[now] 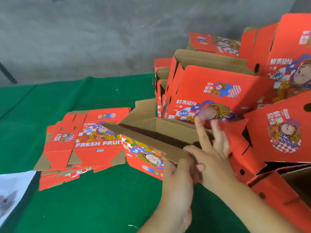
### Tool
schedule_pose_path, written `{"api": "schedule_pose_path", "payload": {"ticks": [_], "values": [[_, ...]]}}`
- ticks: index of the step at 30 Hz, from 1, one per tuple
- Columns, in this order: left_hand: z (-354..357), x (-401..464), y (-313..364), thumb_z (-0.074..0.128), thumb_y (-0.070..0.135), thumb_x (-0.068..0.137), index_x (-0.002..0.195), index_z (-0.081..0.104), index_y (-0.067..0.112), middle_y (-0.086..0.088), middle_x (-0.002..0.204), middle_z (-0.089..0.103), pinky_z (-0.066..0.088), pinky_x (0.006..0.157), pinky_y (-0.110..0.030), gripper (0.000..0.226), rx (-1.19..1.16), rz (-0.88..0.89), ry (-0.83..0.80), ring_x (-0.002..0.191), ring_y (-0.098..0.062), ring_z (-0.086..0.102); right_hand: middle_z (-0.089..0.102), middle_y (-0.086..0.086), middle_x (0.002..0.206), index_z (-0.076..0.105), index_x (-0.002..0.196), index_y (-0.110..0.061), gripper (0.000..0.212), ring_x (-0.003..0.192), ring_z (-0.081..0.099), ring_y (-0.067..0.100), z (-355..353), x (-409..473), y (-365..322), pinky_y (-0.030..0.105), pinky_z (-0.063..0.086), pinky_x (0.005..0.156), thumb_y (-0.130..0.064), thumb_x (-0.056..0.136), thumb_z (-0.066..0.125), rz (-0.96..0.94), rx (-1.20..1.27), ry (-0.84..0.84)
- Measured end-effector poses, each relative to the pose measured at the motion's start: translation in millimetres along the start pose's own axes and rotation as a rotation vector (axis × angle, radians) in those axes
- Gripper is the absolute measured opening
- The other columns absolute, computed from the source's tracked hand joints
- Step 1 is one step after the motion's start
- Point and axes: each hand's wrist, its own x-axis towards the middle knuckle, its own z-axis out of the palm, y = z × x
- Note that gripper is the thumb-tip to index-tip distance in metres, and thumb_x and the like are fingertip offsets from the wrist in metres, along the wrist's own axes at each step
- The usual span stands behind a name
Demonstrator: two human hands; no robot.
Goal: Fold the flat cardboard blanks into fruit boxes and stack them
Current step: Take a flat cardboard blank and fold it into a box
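Observation:
A half-formed red fruit box (143,158) with a brown inside stands on the green table in front of me, and a long brown flap (151,138) slants across its open top. My left hand (178,180) grips the box's near right corner from below, fingers curled round the cardboard. My right hand (213,153) is at the box's right end, its fingers straight and pointing up against the red side panel, its thumb lying on the flap's end. A pile of flat red blanks (80,145) lies to the left, printed "FRESH FRUIT".
Several folded red boxes (212,91) lean in an untidy heap behind and right of my hands, reaching the right edge (286,128). The table has a green cloth (101,199). A white printed sheet (11,190) lies at lower left. A grey wall stands behind.

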Motion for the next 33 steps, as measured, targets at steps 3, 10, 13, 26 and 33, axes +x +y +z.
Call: {"api": "schedule_pose_path", "payload": {"ticks": [3, 10, 13, 26, 33], "values": [[-15.5, 10.9, 9.8, 0.051, 0.026, 0.104, 0.113, 0.062, 0.009, -0.014, 0.117, 0.075, 0.055, 0.069, -0.028, 0.023, 0.051, -0.074, -0.023, 0.083, -0.018, 0.071, 0.015, -0.003, 0.172, 0.071, 0.086, -0.027, 0.03, 0.158, -0.002, 0.035, 10.1, -3.2, 11.2, 0.05, 0.004, 0.125, -0.018, 0.06, 0.082, 0.014, 0.055, 0.007], [-127.7, 53.2, 59.9, 0.049, 0.068, 0.083, 0.156, 0.025, 0.045, 0.027, 0.158, 0.029, 0.02, 0.126, -0.039, 0.081, 0.452, 0.413, 0.324, 0.147, 0.005, 0.027, 0.015, 0.005, 0.172, 0.081, 0.104, -0.034, 0.049, 0.156, 0.001, 0.041, 21.5, -12.3, 21.1, 0.035, 0.003, 0.127, 0.0, 0.068, 0.087, 0.056, 0.217, 0.081], [-162.1, 75.9, 75.4, 0.051, 0.077, 0.085, 0.147, 0.027, 0.066, 0.052, 0.145, 0.032, 0.031, 0.108, -0.012, 0.067, 0.632, 0.353, -0.085, 0.133, 0.029, 0.028, 0.011, 0.006, 0.172, 0.081, 0.107, -0.037, 0.049, 0.156, -0.002, 0.035, 20.5, -23.0, 19.5, 0.03, 0.005, 0.126, 0.001, 0.08, 0.066, 0.205, 0.259, 0.237], [-166.1, 89.0, 114.8, -0.018, 0.076, 0.09, 0.138, 0.053, -0.01, -0.024, 0.135, 0.058, 0.043, 0.071, -0.019, 0.121, 0.669, 0.048, -0.276, 0.103, -0.021, 0.058, -0.007, 0.003, 0.173, 0.063, 0.103, -0.03, 0.024, 0.158, -0.015, 0.027, 12.7, -10.7, -18.3, 0.047, 0.003, 0.126, -0.038, 0.084, 0.051, 0.548, 0.353, 0.297], [-169.9, 79.4, 127.1, -0.002, 0.036, 0.11, 0.154, 0.029, -0.005, -0.024, 0.162, 0.032, 0.039, 0.087, -0.028, 0.068, 0.597, 0.117, -0.017, 0.152, -0.029, 0.025, 0.0, -0.008, 0.173, 0.073, 0.112, -0.025, 0.039, 0.158, 0.009, 0.008, 13.6, -7.0, -43.0, 0.058, 0.023, 0.123, -0.05, 0.084, 0.064, 0.626, 0.715, 0.272]]}}
